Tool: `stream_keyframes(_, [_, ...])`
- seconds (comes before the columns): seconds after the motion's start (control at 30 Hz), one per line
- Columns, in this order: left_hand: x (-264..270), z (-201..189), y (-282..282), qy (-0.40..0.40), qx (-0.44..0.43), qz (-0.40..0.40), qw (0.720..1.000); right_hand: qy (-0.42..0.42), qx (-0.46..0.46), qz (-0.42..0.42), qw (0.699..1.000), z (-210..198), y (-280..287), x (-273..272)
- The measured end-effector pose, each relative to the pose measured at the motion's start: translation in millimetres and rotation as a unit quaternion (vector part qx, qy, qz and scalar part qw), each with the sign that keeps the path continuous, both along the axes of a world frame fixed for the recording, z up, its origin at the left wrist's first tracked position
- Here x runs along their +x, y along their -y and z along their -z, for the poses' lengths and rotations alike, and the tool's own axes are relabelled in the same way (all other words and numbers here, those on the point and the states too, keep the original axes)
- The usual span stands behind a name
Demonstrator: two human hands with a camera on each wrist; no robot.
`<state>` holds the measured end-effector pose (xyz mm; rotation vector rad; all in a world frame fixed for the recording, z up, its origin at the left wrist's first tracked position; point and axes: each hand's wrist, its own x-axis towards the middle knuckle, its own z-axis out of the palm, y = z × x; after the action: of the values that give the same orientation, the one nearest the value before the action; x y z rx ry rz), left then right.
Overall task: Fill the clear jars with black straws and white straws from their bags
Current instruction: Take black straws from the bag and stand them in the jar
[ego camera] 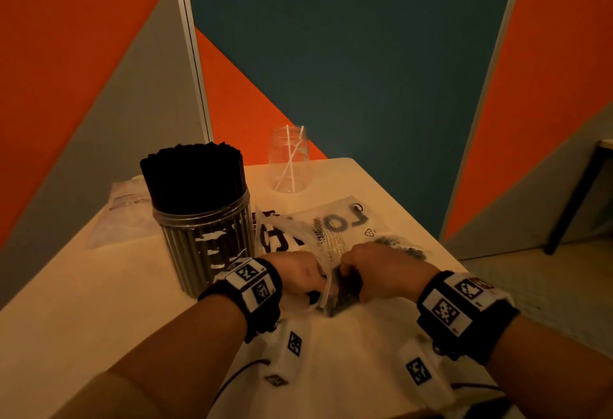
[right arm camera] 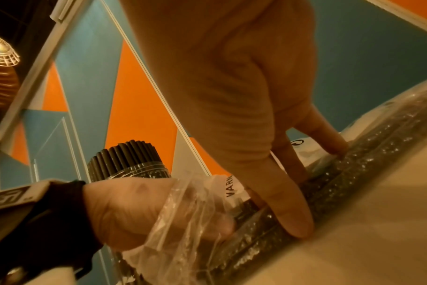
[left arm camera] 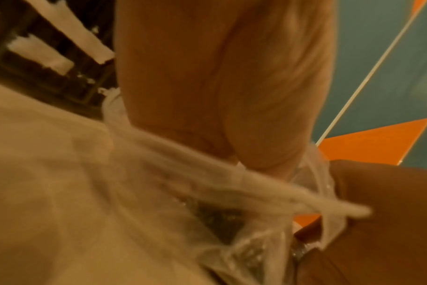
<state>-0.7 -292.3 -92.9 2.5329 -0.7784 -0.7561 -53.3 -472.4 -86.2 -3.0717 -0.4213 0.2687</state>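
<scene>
A clear ribbed jar [ego camera: 199, 229] packed with black straws [ego camera: 192, 176] stands at the table's left. Behind it, a second clear jar [ego camera: 288, 160] holds two white straws [ego camera: 292, 160]. A printed clear plastic bag [ego camera: 335, 226] lies in the middle with dark straws [right arm camera: 354, 173] inside. My left hand [ego camera: 308, 281] grips the bag's crumpled near end [right arm camera: 188, 212]. My right hand [ego camera: 351, 277] closes on the dark straws through the plastic right beside it, fingertips [right arm camera: 297, 225] pressing the bundle. The left wrist view shows bunched plastic [left arm camera: 207, 183] under my left hand [left arm camera: 219, 77].
Another clear bag [ego camera: 122, 209] lies flat at the table's far left, behind the full jar. The cream table [ego camera: 99, 302] ends close on the right [ego camera: 441, 246], with floor beyond. Orange, grey and blue partition panels [ego camera: 331, 54] stand behind the table.
</scene>
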Motion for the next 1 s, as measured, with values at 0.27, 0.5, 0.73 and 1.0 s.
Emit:
stream_keyframes(0.27, [-7,-2,0,-0.015,-0.025,-0.004,1.0,-0.012,-0.019,0.036,0.999,-4,-2,-1])
stream_keyframes(0.5, [-11,-4,7,-0.071,0.01,-0.042,0.997,-0.017,-0.059,0.023,0.998,-7,-6,1])
stream_keyframes(0.73, [-17,-3,13,-0.164,0.013,-0.084,0.983,-0.011,-0.059,0.042,0.997,-5,-5,1])
stream_keyframes(1.0, [-17,1,4,-0.148,-0.002,-0.072,0.986,-0.023,-0.019,0.059,0.998,-3,1,0])
